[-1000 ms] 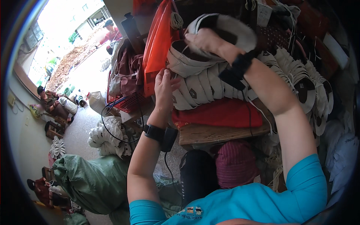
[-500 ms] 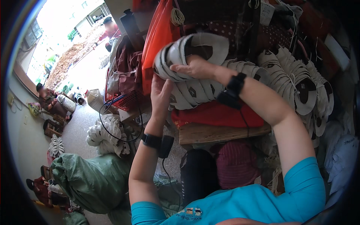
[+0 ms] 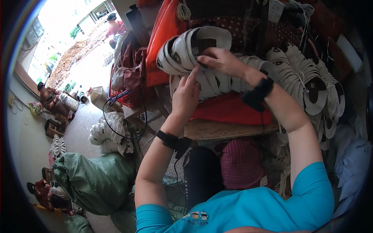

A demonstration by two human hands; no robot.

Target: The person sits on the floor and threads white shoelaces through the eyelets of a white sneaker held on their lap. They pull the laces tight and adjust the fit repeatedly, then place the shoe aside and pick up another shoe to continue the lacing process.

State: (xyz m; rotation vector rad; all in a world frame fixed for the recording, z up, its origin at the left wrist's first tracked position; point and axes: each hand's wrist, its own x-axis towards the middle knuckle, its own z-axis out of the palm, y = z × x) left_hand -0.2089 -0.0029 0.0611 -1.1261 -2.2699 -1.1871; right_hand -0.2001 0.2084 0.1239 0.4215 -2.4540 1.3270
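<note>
A nested bundle of white shoe uppers [image 3: 180,52] with dark linings is tilted above a longer row of similar uppers [image 3: 217,90]. My right hand [image 3: 225,62] is closed on the bundle's near right edge, its thumb at the opening and the other fingers partly inside. Below it, my left hand [image 3: 186,93] has its index finger stretched up to the bundle's lower edge. The left thumb stands apart, and the remaining left fingers are partly hidden. Each wrist wears a black strapped device.
Red cloth [image 3: 229,110] covers part of a wooden bench [image 3: 217,130]. More stacked uppers [image 3: 307,83] hang at the right. An orange-red plastic bag [image 3: 161,37] and red basket [image 3: 130,101] stand left. Green sacks [image 3: 91,182] lie on the floor; other people sit farther left.
My left hand has moved right and down from the bundle's left end to its lower edge. The bundle has shifted slightly left and up, and my right hand has moved right along it.
</note>
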